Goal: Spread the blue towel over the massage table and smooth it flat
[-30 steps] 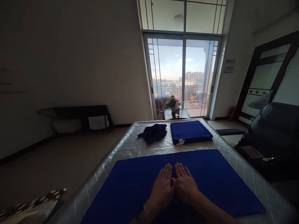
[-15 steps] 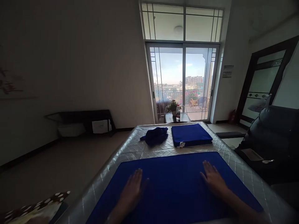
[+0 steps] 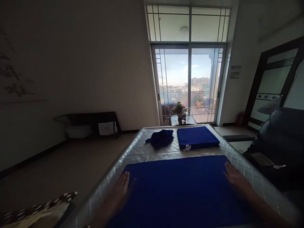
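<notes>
A dark blue cloth (image 3: 178, 193) lies spread smooth over the near part of a silvery quilted mattress-like surface (image 3: 135, 152). My left hand (image 3: 121, 190) rests at its left edge, fingers stretched out and somewhat blurred. Over at the right edge, my right hand (image 3: 237, 182) lies flat with the thumb apart from the fingers. Neither hand grips anything. Beyond the cloth sit a crumpled blue cloth (image 3: 161, 138) and, to its right, a neatly folded blue cloth (image 3: 198, 137) with a small white tag on its near side.
A small dark table (image 3: 190, 120) with a plant (image 3: 179, 108) and a bottle (image 3: 183, 114) stands behind the far end, before glass sliding doors. On the right is a black chair (image 3: 273, 142). Polka-dot fabric (image 3: 64, 198) shows at lower left.
Both hands have slid outward across the spread cloth, the left one to the left edge and the right one to the right edge. The view has shifted slightly.
</notes>
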Motion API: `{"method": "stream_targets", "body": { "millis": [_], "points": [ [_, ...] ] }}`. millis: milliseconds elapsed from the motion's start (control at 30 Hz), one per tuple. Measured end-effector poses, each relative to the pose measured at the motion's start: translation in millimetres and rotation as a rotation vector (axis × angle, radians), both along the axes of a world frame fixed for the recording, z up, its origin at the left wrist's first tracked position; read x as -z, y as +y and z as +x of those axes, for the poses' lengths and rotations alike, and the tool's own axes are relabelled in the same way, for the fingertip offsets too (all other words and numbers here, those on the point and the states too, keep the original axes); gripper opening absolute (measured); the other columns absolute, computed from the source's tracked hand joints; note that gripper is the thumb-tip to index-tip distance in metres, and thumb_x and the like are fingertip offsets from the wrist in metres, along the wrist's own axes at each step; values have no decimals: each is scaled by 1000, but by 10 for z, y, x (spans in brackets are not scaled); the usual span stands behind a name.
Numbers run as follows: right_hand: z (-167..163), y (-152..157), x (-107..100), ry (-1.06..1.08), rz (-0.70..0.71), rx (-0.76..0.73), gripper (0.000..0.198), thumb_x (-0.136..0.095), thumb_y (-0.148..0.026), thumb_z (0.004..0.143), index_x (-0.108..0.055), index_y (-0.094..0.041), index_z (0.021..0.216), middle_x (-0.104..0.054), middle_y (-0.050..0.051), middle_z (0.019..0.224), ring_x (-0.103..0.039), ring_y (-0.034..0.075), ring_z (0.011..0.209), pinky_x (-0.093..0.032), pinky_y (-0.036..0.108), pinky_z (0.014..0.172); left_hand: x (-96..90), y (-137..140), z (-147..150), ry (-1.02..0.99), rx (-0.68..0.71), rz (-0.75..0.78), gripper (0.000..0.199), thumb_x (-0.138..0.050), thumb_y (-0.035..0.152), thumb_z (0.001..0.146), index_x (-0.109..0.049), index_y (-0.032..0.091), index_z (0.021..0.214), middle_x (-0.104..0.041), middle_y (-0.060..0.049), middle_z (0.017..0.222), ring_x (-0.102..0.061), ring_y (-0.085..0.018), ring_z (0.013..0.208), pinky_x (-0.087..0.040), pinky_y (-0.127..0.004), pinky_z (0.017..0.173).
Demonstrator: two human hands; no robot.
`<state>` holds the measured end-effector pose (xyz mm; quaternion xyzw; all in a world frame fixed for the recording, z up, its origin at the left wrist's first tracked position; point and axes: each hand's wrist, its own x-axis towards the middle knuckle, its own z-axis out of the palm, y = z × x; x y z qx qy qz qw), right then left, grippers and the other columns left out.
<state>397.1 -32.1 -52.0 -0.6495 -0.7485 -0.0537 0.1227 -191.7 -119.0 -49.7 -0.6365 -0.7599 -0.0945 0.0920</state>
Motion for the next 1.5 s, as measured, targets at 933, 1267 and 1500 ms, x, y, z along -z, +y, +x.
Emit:
{"method": "stream_targets", "body": {
  "millis": [933,1267,1500],
  "points": [
    [-467,830,-69,42,-202,-28,74,-16,-51,98,-26,-5,156,-23,13,165,-16,23,153,-13,43,124,122,1003,284,-161,103,-122,75,-20,56,99,-35,5,151,-32,-18,161,-26,-29,151,-21,-51,124],
    [220,1027,177,10,-118,80,78,-18,-51,95,-28,1,153,-24,17,163,-20,24,152,-18,42,124,245,871,-389,-110,-55,-73,78,-21,55,98,-27,1,153,-29,-19,162,-24,-27,152,-20,-47,125],
    [87,940,-73,-37,-168,127,76,-21,-46,95,-30,4,152,-25,20,162,-21,27,151,-18,45,123,72,827,-313,-139,-46,-97,76,-22,52,98,-30,0,152,-31,-23,160,-26,-30,151,-22,-51,123]
  ]
}}
